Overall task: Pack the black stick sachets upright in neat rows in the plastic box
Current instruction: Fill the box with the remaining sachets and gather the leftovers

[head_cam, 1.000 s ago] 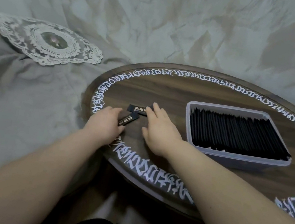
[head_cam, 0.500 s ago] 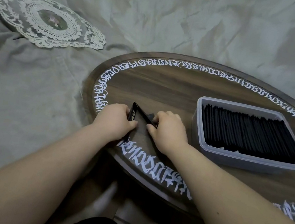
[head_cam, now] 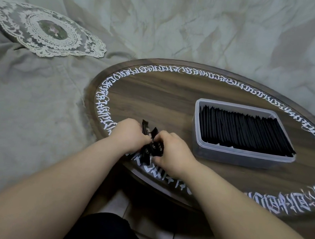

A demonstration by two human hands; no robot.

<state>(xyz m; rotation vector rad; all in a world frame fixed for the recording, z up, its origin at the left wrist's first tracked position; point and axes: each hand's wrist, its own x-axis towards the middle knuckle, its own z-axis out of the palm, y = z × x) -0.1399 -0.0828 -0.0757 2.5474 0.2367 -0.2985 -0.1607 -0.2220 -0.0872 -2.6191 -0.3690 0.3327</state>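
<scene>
A small bunch of black stick sachets point(head_cam: 149, 142) is held between both hands at the near-left edge of the round wooden table point(head_cam: 166, 102), well to the left of the plastic box point(head_cam: 238, 155). The bunch is fanned and tilted, its upper ends poking up between the hands and its lower ends splayed over the table's painted border. The left hand point(head_cam: 128, 135) has its fingers curled round the sachets from the left; the right hand point(head_cam: 171, 153) grips them from the right, knuckles up, the two hands almost touching. Both bare forearms reach in from the near side, converging on the bunch.

Bare wood lies open between the hands and the box, and more beyond the box toward the far rim. The box is a translucent rectangle with rounded corners; it is nearly filled with black sachets point(head_cam: 243, 130) standing in close rows, with a thin gap showing along its near wall.

The tabletop is dark wood grain ringed by white calligraphic lettering. Left of the table, on crumpled grey-green cloth point(head_cam: 28, 107), lies an oval lace doily point(head_cam: 46, 31).
</scene>
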